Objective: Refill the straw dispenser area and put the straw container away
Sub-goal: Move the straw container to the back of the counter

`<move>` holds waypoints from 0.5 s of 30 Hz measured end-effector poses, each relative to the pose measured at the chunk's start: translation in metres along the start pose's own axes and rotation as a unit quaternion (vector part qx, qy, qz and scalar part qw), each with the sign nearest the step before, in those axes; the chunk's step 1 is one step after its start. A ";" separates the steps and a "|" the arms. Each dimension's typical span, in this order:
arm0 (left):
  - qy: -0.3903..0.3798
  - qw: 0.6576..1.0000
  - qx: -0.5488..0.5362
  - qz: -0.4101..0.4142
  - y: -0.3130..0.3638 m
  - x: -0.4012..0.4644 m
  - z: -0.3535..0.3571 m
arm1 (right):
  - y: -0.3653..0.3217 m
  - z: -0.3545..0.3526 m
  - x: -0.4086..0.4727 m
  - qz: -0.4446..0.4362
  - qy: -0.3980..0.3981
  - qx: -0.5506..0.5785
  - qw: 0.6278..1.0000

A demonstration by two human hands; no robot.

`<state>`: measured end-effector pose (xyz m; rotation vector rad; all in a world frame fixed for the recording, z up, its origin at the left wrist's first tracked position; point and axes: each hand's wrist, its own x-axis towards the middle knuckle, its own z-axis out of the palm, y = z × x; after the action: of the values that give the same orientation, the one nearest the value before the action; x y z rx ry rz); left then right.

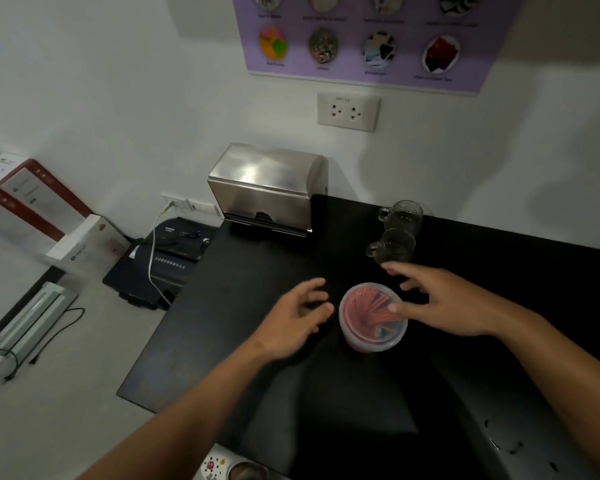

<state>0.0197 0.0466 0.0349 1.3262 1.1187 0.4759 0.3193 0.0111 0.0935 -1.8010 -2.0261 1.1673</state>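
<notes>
- Clear plastic tub (373,320) sits between both hands, w/ the right hand (447,303) over its right rim, fingers spread, thumb tip touching or just above the lid edge – no real clamp on it.
- Left hand (291,317) hovers just beside the tub's left side, fingers loosely spread, holding nothing; a small gap shows between fingertips and tub wall.
- Tub stands upright on the black counter (243,306), mid-counter, near the person. Lid looks seated, though blur makes that hard to confirm.
- Inside: red straws (371,308), a fanned bundle leaning across the tub, looks fairly full. Something darker shows at the lower right inside, can't tell what.
- Risk 1: popping the lid one-handed could tip the tub, since it looks light, and the straws would scatter over the counter.
- Risk 2: two glass mugs (394,242) stand just behind the right hand, both look empty. A backward sweep of that hand could knock the nearer one.
- Steel dispenser (267,188) waits at the counter's far-left corner, lid down, contents hidden. It needs opening first, so carrying loose straws over there w/ both hands busy invites drops off the left edge.
</notes>
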 end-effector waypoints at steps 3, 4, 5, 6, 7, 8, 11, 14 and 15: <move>-0.030 0.999 0.032 0.005 -0.008 -0.006 0.023 | 0.009 0.015 -0.014 -0.010 -0.024 0.006 1.000; -0.041 0.998 0.038 0.014 -0.008 -0.008 0.027 | 0.010 0.021 -0.017 -0.017 -0.030 0.012 0.999; -0.052 0.997 0.041 0.026 -0.007 -0.009 0.030 | 0.011 0.027 -0.018 -0.021 -0.030 0.019 0.999; -0.062 0.996 0.043 0.038 -0.004 -0.010 0.032 | 0.013 0.034 -0.018 -0.023 -0.025 0.025 0.999; -0.068 0.996 0.041 0.046 -0.001 -0.011 0.033 | 0.015 0.039 -0.016 -0.021 -0.017 0.026 0.999; -0.070 0.995 0.037 0.052 0.002 -0.012 0.034 | 0.017 0.044 -0.014 -0.017 -0.010 0.022 1.000; -0.062 0.995 0.030 0.078 0.005 -0.011 0.035 | 0.020 0.053 -0.005 -0.004 0.000 0.006 1.000; -0.041 0.995 0.021 0.089 0.007 -0.008 0.034 | 0.021 0.054 0.007 0.001 0.004 0.002 1.000; -0.033 0.995 0.018 0.091 0.008 -0.006 0.033 | 0.021 0.053 0.012 0.004 0.008 0.002 1.000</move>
<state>0.0472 0.0268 0.0400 1.4729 0.9604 0.5425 0.2999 -0.0014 0.0401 -1.8114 -2.0081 1.1546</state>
